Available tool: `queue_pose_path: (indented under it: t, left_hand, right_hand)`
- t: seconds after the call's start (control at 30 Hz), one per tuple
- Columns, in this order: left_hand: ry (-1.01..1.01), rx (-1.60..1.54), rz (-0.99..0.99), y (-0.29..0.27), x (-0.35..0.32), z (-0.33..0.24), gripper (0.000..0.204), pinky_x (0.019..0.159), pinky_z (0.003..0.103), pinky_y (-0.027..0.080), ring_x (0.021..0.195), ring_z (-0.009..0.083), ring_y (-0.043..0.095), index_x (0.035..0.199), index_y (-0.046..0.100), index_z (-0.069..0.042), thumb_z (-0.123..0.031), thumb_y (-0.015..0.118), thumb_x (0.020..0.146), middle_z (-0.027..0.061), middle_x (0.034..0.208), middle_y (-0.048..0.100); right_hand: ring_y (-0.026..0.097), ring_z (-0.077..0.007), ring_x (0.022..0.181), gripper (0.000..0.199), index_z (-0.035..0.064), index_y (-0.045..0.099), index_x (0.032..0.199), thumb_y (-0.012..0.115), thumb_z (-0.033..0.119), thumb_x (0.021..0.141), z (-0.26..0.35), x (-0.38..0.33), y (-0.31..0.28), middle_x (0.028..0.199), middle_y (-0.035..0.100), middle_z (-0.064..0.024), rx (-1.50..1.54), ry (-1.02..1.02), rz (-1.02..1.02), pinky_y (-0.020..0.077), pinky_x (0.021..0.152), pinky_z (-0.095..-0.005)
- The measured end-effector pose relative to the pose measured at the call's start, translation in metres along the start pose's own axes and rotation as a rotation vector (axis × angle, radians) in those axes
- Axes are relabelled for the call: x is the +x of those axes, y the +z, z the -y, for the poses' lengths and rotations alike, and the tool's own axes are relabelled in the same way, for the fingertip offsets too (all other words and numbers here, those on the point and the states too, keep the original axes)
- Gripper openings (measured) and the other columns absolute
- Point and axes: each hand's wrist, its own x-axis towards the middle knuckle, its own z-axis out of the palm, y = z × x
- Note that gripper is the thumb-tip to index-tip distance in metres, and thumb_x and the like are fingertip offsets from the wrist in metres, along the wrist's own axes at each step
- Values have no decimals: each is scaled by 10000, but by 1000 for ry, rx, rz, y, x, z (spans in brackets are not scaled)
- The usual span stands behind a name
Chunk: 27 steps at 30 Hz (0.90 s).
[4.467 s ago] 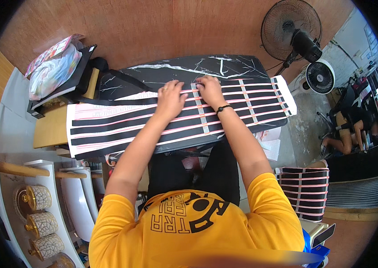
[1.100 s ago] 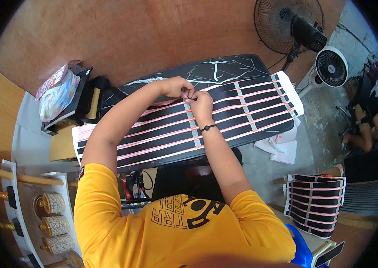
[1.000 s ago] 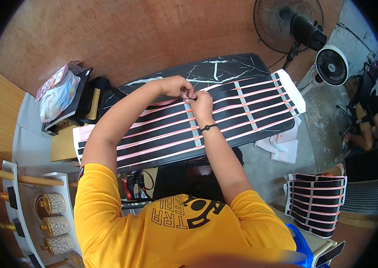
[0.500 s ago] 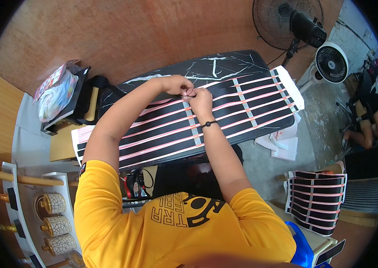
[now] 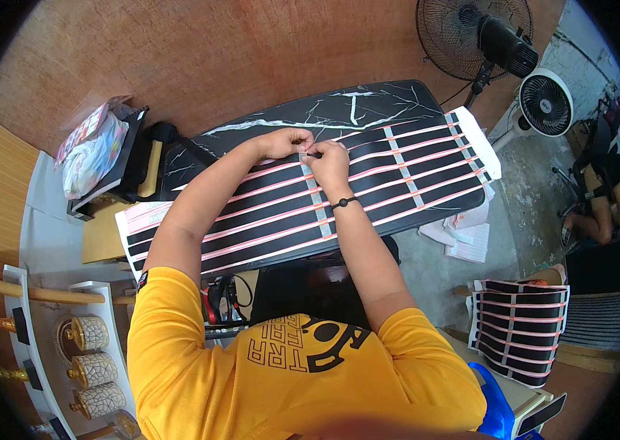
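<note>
A long black sheet [image 5: 251, 213] with pink-and-white lengthwise stripes and white ends lies across a black marble-patterned table [image 5: 390, 106]. Several grey cross strips [image 5: 315, 196] run over it. At the sheet's far edge, by the top of the middle strip, my left hand [image 5: 286, 142] and my right hand [image 5: 330, 163] meet with fingertips almost touching. Both are closed in a pinch. A small dark bit shows at the right fingertips, too small to name; what the left fingers grip is hidden.
A second striped black sheet [image 5: 519, 334] hangs over a surface at lower right. Two fans [image 5: 544, 103] stand beyond the table's right end. Plastic-wrapped goods [image 5: 93, 161] sit on a black rack at left. Papers [image 5: 467, 238] lie below the table's right side. Another person's leg [image 5: 596, 213] shows far right.
My left hand and forearm have shifted slightly, the forearm a little to the right. The sheet's far edge left of my hands looks flatter. My right hand stays almost in place.
</note>
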Motion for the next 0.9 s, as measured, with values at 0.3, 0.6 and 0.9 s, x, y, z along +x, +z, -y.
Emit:
queue_pose_path:
  t: [0.3,0.6,0.9]
  left_hand:
    - [-118,-30,-63,-1,-2,-2,50,847,268,429,894,99,486,965,559,-69,-24,537,967,-33,904,543]
    - [-60,533,-316,7,-49,-63,257,875,383,475,973,251,608,1069,689,-72,-217,735,862,103,990,651]
    - [-31,1006,-427,30,-55,-61,205,789,428,526,849,325,679,891,734,-59,-244,711,805,138,844,682]
  right_hand:
    - [639,-299,866,198,45,747,824,848,88,659,-2,1,-9,844,695,-112,34,-73,75,498,800,-401]
    - [651,-328,899,73,42,740,857,740,68,789,-9,7,-5,886,701,-142,156,113,113,508,825,-433]
    - [550,-302,1168,870,158,501,1366,904,60,601,3,-4,-8,1365,467,-107,-32,55,180,476,955,-450]
